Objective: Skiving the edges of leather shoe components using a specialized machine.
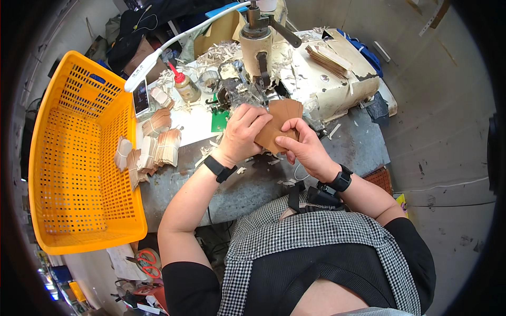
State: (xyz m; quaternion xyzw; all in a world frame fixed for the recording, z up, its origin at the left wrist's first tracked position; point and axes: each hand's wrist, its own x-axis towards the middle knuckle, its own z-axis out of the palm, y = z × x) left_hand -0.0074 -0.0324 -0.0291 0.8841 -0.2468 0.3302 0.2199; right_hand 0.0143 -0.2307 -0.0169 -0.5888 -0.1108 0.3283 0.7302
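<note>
Brown, leather-like pieces, thin, flat and slightly fanned, form a stack (pixel 286 111) held between the two hands, just in front of a worn cream metal machine with an upright cylindrical column (pixel 256 52). Right hand (pixel 311 150): clamped on the stack, thumb and bent forefinger on the upper face, other fingers partly hidden underneath. Left hand (pixel 242 131): fingers curled together against the stack's left side; whether they grip cannot be told.

Handling, in this inspector's judgement: pressure should stay light and even, so that the smooth faces take no creases; the spread edges are best kept in order, each piece separable. Fingertips should stay clear of the machine's mechanism, which lies just beyond the left hand.

Materials: pale, curled shavings (pixel 221 52) litter the area beyond both hands. Left of the left hand lie banded bundles of tan and cream strips (pixel 167 147), layered at the edges, beside a yellow perforated plastic basket (pixel 139 210). Beyond the right hand, a second brown layered stack (pixel 327 66) rests on the machine's chipped, stained cream housing (pixel 340 97).
</note>
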